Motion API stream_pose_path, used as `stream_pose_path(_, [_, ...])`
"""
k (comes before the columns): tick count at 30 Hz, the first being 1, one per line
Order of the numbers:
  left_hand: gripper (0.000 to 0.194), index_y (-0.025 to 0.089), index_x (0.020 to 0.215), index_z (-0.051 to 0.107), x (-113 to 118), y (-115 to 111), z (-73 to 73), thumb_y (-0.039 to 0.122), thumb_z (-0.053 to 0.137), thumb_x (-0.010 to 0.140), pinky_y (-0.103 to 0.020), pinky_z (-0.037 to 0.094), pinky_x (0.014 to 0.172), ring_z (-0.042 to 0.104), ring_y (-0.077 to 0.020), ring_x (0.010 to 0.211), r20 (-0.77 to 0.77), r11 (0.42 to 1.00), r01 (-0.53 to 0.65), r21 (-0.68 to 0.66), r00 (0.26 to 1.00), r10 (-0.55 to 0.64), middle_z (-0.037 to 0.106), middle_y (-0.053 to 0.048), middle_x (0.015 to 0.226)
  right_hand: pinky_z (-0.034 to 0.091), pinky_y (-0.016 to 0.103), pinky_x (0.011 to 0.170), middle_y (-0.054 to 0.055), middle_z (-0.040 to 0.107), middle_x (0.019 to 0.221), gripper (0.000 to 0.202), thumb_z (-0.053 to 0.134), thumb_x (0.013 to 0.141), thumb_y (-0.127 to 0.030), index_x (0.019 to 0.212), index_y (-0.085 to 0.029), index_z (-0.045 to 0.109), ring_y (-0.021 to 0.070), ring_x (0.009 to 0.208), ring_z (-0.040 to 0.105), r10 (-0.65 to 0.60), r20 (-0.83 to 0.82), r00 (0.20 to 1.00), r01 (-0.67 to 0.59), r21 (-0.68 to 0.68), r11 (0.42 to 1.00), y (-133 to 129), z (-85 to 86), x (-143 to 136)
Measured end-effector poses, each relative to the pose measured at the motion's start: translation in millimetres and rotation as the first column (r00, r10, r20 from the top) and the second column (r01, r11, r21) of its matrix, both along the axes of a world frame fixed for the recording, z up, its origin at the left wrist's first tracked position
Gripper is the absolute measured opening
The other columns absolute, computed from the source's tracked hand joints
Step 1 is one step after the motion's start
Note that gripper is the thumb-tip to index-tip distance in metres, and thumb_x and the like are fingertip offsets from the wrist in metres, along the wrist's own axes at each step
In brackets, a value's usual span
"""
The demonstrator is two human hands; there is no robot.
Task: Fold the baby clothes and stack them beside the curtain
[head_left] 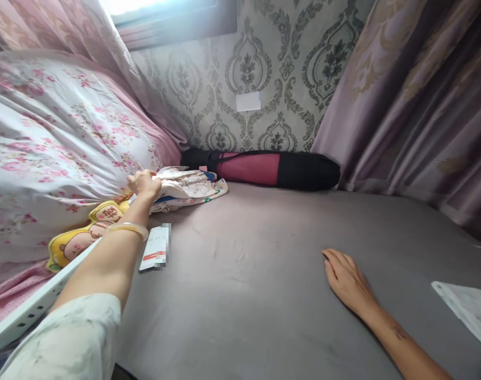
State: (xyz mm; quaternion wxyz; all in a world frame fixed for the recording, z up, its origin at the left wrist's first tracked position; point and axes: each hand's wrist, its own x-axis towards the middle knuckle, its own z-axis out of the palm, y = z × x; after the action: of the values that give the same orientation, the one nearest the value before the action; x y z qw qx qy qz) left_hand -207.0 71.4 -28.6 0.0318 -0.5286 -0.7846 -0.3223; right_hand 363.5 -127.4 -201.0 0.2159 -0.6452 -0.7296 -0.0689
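My left hand (144,182) reaches out to the far left, its fingers curled on the edge of a small heap of folded white printed clothes (188,186). Some blue cloth shows among the folds. What exactly lies inside the fingers is partly hidden by the hand. Resting on the grey surface (256,295) at the right is my right hand (349,279), palm down, fingers stretched out, with nothing in it. A phone (156,248) with a lit white screen lies beside my left forearm.
Behind the clothes, a black and dark red long bag (260,170) lies along the patterned wall. Yellow plush cushions (76,245) and a white slotted rail (38,306) run along the left, beside floral fabric (66,137). A whitish flat item (468,309) lies at right.
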Motion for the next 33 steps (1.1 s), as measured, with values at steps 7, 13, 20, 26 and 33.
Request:
stream_pose_path(7, [0.022,0.015,0.075,0.058,-2,21,-1.2,0.032,0.072,0.073,-0.051,0.025,0.099,0.037,-0.0310,0.109,0.047,0.971,-0.160,-0.179,0.984,0.171,0.057,-0.007,0.090,0.046,0.043,0.096,0.010,0.063,0.123,0.042,0.031,0.094,-0.029,0.119,-0.019,0.064,0.0263,0.114,0.056,-0.032,-0.002,0.999,0.032,0.003,0.999,-2,-1.5,-3])
stream_pose_path(13, [0.019,0.016,0.081,0.064,18,27,13.6,0.034,0.062,0.083,-0.050,0.024,0.102,0.045,-0.0228,0.096,0.073,0.997,-0.081,-0.009,0.994,0.082,0.058,-0.002,0.077,0.046,0.043,0.095,0.010,0.063,0.123,0.043,0.031,0.093,-0.027,0.120,-0.020,0.064,0.0260,0.112,0.056,-0.051,0.002,0.999,0.051,-0.015,0.999,-2,0.0,-6])
stream_pose_path(20, [0.016,0.016,0.086,0.064,87,43,31.9,0.027,0.053,0.086,-0.023,0.036,0.065,0.047,-0.0116,0.065,0.243,0.894,0.229,0.384,0.909,-0.337,0.051,0.002,0.067,0.045,0.041,0.095,0.009,0.064,0.121,0.042,0.032,0.093,-0.026,0.118,-0.021,0.064,0.0257,0.111,0.056,-0.048,-0.014,0.999,0.048,0.002,0.999,-3,0.3,-7])
stream_pose_path(26, [0.029,0.016,0.082,0.063,165,16,19.3,0.044,0.062,0.077,-0.021,0.033,0.053,0.042,-0.0089,0.055,0.486,0.757,0.475,0.449,0.581,-0.653,0.051,0.004,0.062,0.046,0.040,0.095,0.011,0.065,0.120,0.041,0.034,0.093,-0.024,0.118,-0.019,0.065,0.0251,0.111,0.057,-0.011,-0.022,1.000,0.011,-0.017,1.000,-2,3.0,-3])
stream_pose_path(33, [0.047,0.016,0.077,0.063,247,-41,-12.8,0.060,0.070,0.064,-0.022,0.035,0.054,0.047,-0.0105,0.058,0.681,0.610,0.720,0.332,0.265,-0.683,0.056,0.002,0.065,0.048,0.038,0.096,0.008,0.071,0.111,0.033,0.041,0.091,-0.028,0.107,-0.022,0.070,0.0232,0.105,0.064,0.021,-0.323,0.946,-0.077,-0.160,0.984,19,52.2,-27])
